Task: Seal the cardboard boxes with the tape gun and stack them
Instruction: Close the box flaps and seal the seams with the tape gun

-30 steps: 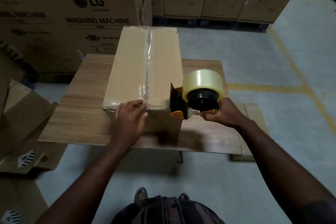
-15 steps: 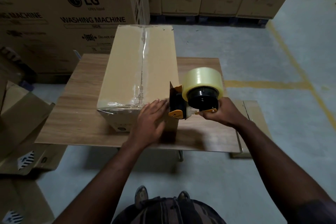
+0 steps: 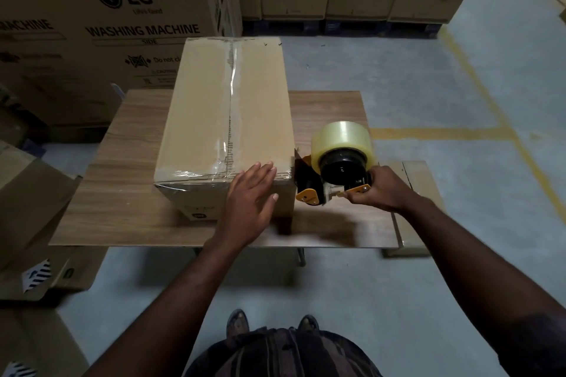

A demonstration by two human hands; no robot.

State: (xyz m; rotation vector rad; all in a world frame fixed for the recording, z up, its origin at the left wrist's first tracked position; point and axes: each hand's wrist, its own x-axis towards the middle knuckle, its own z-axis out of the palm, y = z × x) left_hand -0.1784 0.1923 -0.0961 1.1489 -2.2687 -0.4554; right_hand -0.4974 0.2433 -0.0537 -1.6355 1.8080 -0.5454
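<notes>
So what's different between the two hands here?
The left hand lies flat, fingers straight, on the box at its near edge; the right hand curls round the tape gun handle. The left hand touches cardboard; the right hand is beside the box, not on it. Both are over the table.

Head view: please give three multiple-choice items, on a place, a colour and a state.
1. Where is the tape gun, relative to the cardboard box? A on top B at its near right corner C behind it
2. The floor line is which colour? A yellow B red C white
3. The left hand is: A gripping the gun B a fist C open on the box
Answers: 1 B, the right hand holds it there; 2 A, it shows plainly yellow; 3 C, straight fingers lie over the box's near edge.
</notes>
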